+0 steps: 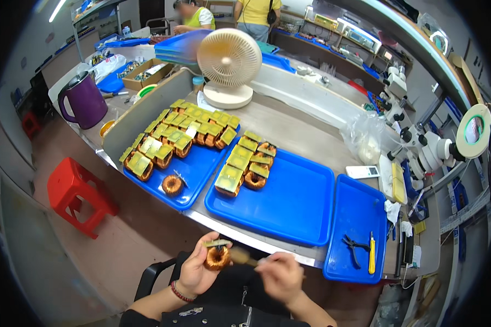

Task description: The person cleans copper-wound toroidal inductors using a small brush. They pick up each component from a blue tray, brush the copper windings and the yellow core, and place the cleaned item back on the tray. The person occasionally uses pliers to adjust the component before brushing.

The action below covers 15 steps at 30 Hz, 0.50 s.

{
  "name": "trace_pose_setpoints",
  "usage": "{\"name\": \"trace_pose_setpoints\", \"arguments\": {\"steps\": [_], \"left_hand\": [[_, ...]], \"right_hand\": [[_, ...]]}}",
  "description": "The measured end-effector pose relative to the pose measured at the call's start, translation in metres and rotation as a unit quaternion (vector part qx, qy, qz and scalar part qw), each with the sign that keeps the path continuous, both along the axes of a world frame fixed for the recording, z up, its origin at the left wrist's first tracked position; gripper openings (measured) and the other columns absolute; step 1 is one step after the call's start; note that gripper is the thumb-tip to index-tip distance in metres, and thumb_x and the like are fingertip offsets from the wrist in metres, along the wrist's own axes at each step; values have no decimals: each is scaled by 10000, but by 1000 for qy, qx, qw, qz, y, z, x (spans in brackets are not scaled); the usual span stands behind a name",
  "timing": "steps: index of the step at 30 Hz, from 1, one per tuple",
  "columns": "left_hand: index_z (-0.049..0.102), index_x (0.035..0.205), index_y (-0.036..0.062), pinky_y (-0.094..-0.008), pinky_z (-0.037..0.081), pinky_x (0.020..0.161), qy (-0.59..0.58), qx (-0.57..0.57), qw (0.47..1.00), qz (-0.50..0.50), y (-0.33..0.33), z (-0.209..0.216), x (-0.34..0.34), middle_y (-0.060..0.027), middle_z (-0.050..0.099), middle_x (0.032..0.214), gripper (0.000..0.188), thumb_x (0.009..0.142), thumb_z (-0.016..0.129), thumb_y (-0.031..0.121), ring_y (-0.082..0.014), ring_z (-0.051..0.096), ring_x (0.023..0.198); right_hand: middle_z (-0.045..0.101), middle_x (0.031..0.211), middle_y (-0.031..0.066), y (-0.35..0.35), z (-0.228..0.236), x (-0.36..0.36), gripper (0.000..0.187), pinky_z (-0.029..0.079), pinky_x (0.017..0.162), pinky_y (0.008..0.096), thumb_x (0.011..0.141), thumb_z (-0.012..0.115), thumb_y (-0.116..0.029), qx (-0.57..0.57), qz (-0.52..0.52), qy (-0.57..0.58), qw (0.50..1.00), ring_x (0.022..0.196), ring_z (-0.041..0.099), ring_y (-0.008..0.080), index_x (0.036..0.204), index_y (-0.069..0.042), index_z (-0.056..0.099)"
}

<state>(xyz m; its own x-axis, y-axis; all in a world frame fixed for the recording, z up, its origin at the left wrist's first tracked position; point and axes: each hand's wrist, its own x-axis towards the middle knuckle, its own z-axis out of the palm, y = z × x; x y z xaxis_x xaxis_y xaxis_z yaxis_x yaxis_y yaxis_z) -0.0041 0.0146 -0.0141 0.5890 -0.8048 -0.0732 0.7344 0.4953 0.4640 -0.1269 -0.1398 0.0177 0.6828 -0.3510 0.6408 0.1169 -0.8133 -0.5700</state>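
My left hand [199, 272] is closed round a copper-wound toroidal coil [217, 258], held upright with a small yellow-green board [217, 243] along its top. My right hand [282, 277] is pinched on a thin tool [246, 258] with a wide brownish end, blurred by motion, which looks like a brush. That end points at the coil's right side; whether it touches cannot be made out. Beyond my hands, the left blue tray [180, 203] holds several coils with boards and one bare coil [172, 185]. More board-topped coils [239, 161] stand at the left of the middle blue tray [294, 196].
A right-hand blue tray [354, 210] holds black pliers [355, 250] and a yellow utility knife [372, 253]. Behind the trays stands a cream fan [229, 60]; a purple kettle [84, 101] is at left. A red stool [79, 191] stands on the floor. Microscopes [420, 144] line the right.
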Motion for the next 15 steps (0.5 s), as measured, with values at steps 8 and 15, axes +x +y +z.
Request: {"name": "trace_pose_setpoints", "arguments": {"steps": [8, 15], "left_hand": [[344, 1276, 107, -447, 429, 873, -33, -18, 999, -20, -6, 22, 7, -212, 477, 1177, 369, 949, 330, 277, -346, 507, 1051], [325, 1306, 122, -446, 424, 883, -9, -11, 999, -29, -17, 40, 16, -208, 467, 1188, 380, 958, 292, 270, -343, 501, 1057]], "right_hand": [[509, 977, 88, -33, 4, -11, 28, 391, 445, 224, 757, 652, -22, 162, -82, 46, 982, 514, 503, 90, 772, -25, 629], [475, 991, 67, -35, 14, -17, 55, 364, 526, 162, 782, 644, -17, 275, -18, -8, 961, 613, 455, 25, 826, -2, 616]]}}
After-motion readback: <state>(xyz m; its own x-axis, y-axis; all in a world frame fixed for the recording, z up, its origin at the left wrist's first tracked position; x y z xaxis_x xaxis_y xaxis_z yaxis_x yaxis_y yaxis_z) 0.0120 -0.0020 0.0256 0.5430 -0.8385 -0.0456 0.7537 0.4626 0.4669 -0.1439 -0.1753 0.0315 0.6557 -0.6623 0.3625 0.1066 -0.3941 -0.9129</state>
